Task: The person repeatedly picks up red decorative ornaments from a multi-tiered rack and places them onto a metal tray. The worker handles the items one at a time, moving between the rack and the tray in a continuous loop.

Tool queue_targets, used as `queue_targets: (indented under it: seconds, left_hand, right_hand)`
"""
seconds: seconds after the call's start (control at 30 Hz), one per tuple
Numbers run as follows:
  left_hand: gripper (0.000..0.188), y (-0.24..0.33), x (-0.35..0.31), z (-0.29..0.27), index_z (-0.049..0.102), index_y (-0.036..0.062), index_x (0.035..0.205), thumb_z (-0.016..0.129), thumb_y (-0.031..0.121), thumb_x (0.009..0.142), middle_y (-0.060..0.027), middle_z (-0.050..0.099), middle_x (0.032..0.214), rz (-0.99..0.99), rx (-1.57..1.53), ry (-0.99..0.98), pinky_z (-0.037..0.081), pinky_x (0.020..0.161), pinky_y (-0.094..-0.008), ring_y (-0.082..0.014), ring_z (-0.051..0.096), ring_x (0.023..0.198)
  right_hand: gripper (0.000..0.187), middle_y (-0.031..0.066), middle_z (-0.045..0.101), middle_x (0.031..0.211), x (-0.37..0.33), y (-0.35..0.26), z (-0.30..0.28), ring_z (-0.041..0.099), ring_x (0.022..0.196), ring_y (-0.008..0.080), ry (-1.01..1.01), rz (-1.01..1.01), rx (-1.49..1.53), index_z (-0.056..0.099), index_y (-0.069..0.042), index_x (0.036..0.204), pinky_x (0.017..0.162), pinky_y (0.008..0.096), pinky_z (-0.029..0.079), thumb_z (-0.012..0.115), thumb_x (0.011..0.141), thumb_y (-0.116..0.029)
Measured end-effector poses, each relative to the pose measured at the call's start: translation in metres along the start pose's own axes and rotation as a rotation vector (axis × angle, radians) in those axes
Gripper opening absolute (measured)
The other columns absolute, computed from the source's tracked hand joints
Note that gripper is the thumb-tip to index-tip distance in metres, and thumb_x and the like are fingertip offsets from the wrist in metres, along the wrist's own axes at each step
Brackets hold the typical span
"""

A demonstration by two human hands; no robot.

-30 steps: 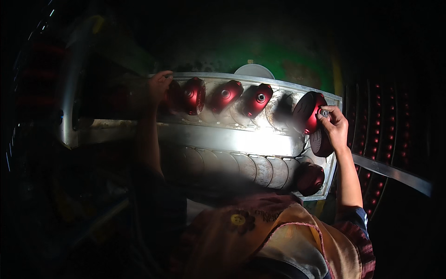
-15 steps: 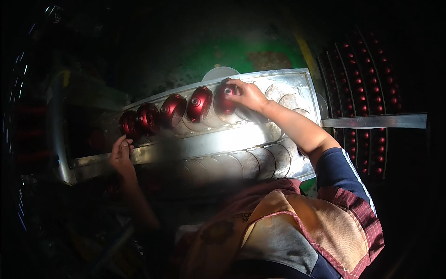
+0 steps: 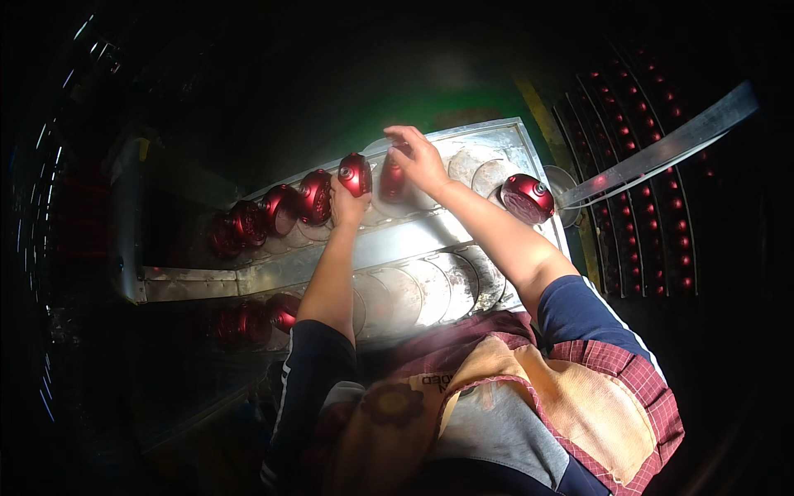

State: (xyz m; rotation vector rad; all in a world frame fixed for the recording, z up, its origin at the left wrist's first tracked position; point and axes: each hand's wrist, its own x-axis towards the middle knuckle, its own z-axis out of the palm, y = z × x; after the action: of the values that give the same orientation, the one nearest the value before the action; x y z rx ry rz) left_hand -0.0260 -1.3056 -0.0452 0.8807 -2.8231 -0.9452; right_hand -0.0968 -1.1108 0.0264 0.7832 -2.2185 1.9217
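Reaching up from the lower frame, the left hand (image 3: 346, 205) closes its fingers on a red cap (image 3: 356, 174) at centre, the right hand (image 3: 419, 157) pinches another red cap (image 3: 391, 178) standing on edge, their tray (image 3: 413, 240) fading into dark at left.

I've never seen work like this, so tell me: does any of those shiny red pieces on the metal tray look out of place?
One does. A red piece sits alone at the right end of the metal tray, separated by bare round slots from the row beside the left hand and right hand. Nothing looks spilled or broken.
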Motion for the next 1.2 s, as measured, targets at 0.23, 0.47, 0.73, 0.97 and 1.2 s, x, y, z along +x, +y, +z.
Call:
queue_targets:
  seconds: [0.23,0.47,0.73,0.97,1.2]
  left_hand:
    - [0.080,-0.052,-0.001,0.008,0.041,0.0010,0.140,0.079,0.024,0.074,-0.0255,0.055,0.132,-0.003,0.005,0.240,0.047,0.101,-0.0486,-0.0420,0.057,0.119]
    - [0.077,-0.021,-0.015,-0.018,0.050,-0.0100,0.134,0.079,0.040,0.083,-0.0289,0.058,0.130,0.134,0.060,0.594,0.046,0.101,-0.0447,-0.0409,0.058,0.117]
    - [0.019,0.167,-0.293,0.115,0.062,0.0046,0.113,0.059,0.018,0.101,-0.0029,0.064,0.096,0.100,-0.740,0.156,0.043,0.057,-0.0229,-0.0096,0.056,0.071]
    - [0.010,0.363,-0.435,0.274,0.069,0.0043,0.098,0.066,0.014,0.096,0.0013,0.065,0.081,0.247,-0.710,-0.798,0.044,0.058,-0.0210,-0.0068,0.055,0.067]
    - [0.012,0.523,-0.431,0.379,0.070,0.0037,0.106,0.067,0.008,0.095,0.0032,0.066,0.092,0.567,-0.530,-1.036,0.044,0.065,-0.0200,-0.0043,0.055,0.077]
  right_hand:
    - [0.019,0.0074,0.069,0.098,-0.111,-0.086,-0.183,0.067,0.097,0.0285,-0.273,0.023,-0.597,0.069,-0.012,0.101,0.083,0.0401,0.053,0.064,0.084,-0.013]
    - [0.010,0.0090,0.069,0.085,-0.198,-0.100,-0.353,0.067,0.087,0.0300,-0.174,0.128,-0.829,0.066,-0.008,0.087,0.076,0.0454,0.052,0.060,0.081,-0.013]
    - [0.012,0.0078,0.071,0.089,-0.373,-0.058,-0.533,0.068,0.088,0.0298,0.054,0.630,-0.547,0.069,-0.012,0.088,0.075,0.0436,0.052,0.059,0.082,-0.014]
    - [0.012,0.0085,0.073,0.092,-0.497,-0.032,-0.654,0.070,0.089,0.0262,0.278,0.838,-0.383,0.071,-0.011,0.094,0.079,0.0365,0.054,0.065,0.085,-0.016]
    - [0.014,0.0047,0.071,0.095,-0.583,-0.030,-0.732,0.068,0.090,0.0149,0.713,0.779,-0.264,0.068,-0.006,0.102,0.080,0.0289,0.052,0.069,0.088,-0.008]
